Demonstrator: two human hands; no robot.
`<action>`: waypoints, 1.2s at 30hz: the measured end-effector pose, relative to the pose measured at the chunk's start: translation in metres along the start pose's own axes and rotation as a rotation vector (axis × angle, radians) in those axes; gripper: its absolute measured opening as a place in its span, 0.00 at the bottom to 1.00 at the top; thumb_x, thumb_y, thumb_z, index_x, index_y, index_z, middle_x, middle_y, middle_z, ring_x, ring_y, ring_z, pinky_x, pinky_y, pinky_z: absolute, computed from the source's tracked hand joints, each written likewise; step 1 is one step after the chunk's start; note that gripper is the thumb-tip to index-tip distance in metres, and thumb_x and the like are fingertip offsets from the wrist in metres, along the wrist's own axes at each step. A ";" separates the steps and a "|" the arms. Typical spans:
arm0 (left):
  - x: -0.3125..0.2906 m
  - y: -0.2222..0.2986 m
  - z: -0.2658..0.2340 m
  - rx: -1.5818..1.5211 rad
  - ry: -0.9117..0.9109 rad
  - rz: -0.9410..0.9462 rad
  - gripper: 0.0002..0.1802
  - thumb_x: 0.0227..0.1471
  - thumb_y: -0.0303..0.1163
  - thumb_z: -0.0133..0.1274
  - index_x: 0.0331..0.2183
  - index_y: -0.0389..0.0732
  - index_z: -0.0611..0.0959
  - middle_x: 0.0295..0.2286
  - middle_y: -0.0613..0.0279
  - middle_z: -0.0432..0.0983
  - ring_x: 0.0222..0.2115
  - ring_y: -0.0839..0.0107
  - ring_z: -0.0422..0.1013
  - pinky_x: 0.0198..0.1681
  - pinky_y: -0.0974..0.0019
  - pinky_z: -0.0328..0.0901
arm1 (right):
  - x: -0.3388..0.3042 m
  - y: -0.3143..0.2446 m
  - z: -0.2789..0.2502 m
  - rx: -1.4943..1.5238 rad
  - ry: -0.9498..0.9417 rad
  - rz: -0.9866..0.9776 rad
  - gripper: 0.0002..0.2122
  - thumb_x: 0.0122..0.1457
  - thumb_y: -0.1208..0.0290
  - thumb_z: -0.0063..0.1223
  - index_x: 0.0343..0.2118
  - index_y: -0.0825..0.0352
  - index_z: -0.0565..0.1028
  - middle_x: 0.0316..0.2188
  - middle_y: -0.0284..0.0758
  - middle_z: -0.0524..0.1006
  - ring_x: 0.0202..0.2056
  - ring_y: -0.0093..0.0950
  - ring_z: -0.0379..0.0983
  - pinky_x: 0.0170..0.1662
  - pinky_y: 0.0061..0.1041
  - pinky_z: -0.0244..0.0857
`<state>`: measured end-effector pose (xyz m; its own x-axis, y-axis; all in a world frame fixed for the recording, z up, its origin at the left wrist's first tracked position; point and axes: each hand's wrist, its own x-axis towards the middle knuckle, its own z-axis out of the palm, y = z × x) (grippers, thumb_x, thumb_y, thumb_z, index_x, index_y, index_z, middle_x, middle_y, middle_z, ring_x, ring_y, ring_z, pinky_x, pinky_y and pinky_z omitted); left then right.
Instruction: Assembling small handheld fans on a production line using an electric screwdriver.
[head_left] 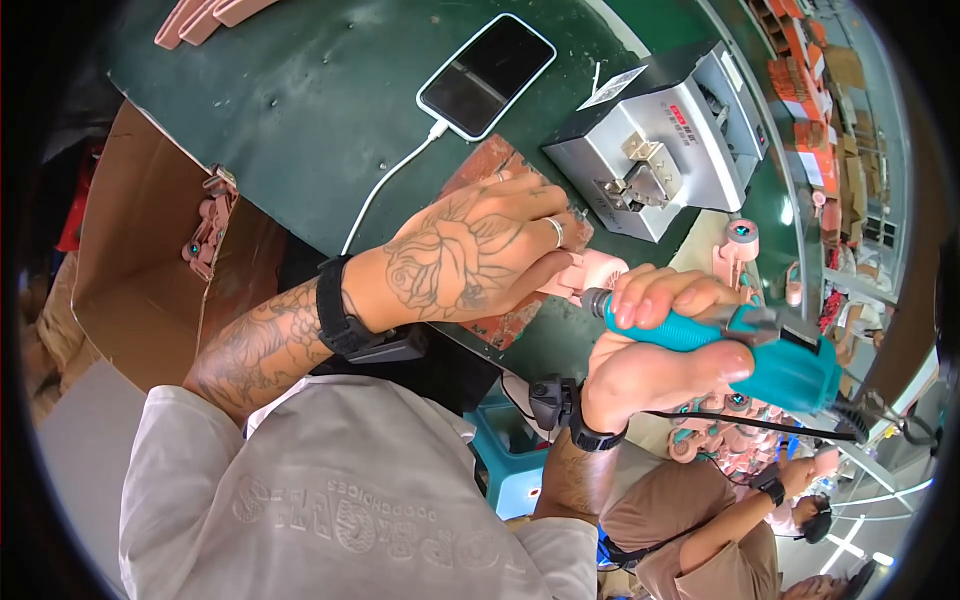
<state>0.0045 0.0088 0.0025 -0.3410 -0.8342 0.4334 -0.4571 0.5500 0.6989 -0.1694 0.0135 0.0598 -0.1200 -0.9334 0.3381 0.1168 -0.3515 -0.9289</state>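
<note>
pink piece (600, 270) over tabletop (300, 120), pinched in my left hand (485, 240) — right hand (665, 325) wrapped round teal driver (795, 372), nose at piece. likely fastening step — next move calls for steady grip, driver lined up square.

On my surface (290, 120): one phone (487, 77), one cable (436, 131), one silver machine (640, 145), one reddish board (503, 328); toward the surface's left edge, three pink strips (205, 20). My left grip (475, 245) holds one pink part (597, 272); my right grip (640, 372), one teal driver (787, 370).
</note>
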 end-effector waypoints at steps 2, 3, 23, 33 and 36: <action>0.002 0.001 -0.001 -0.010 0.009 -0.009 0.14 0.55 0.32 0.62 0.44 0.41 0.85 0.41 0.57 0.78 0.43 0.54 0.75 0.48 0.54 0.69 | -0.002 0.002 -0.001 0.022 -0.044 0.009 0.35 0.63 0.25 0.37 0.30 0.62 0.66 0.17 0.30 0.66 0.16 0.23 0.58 0.22 0.25 0.55; 0.002 0.004 -0.002 -0.021 0.019 -0.024 0.15 0.54 0.32 0.63 0.44 0.41 0.85 0.41 0.58 0.78 0.43 0.55 0.74 0.49 0.54 0.68 | -0.005 0.004 0.000 0.085 -0.037 -0.012 0.35 0.63 0.25 0.39 0.31 0.62 0.66 0.17 0.30 0.66 0.16 0.23 0.58 0.22 0.24 0.55; -0.031 -0.030 -0.121 0.287 0.237 0.084 0.26 0.51 0.20 0.58 0.52 0.46 0.80 0.48 0.59 0.78 0.46 0.58 0.75 0.51 0.57 0.69 | 0.001 0.045 -0.129 0.022 0.795 -0.520 0.28 0.75 0.45 0.33 0.36 0.70 0.71 0.24 0.37 0.69 0.27 0.40 0.65 0.41 0.40 0.66; -0.053 -0.143 -0.226 0.842 0.128 -0.119 0.19 0.61 0.26 0.54 0.54 0.46 0.79 0.60 0.56 0.67 0.61 0.52 0.63 0.65 0.50 0.59 | 0.027 0.087 -0.160 -1.411 0.497 -0.705 0.17 0.71 0.60 0.46 0.38 0.74 0.74 0.31 0.49 0.77 0.29 0.50 0.72 0.36 0.46 0.71; -0.038 -0.094 -0.209 0.770 0.372 -0.183 0.22 0.56 0.29 0.61 0.53 0.42 0.78 0.58 0.52 0.68 0.59 0.50 0.65 0.63 0.49 0.61 | 0.036 0.100 -0.159 -1.391 0.507 -0.676 0.17 0.71 0.60 0.46 0.39 0.74 0.74 0.31 0.49 0.77 0.29 0.49 0.72 0.36 0.45 0.70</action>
<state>0.2317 -0.0198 0.0390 0.0209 -0.7970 0.6036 -0.9519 0.1687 0.2557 -0.3190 -0.0434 -0.0450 -0.1043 -0.4275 0.8980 -0.9866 -0.0691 -0.1475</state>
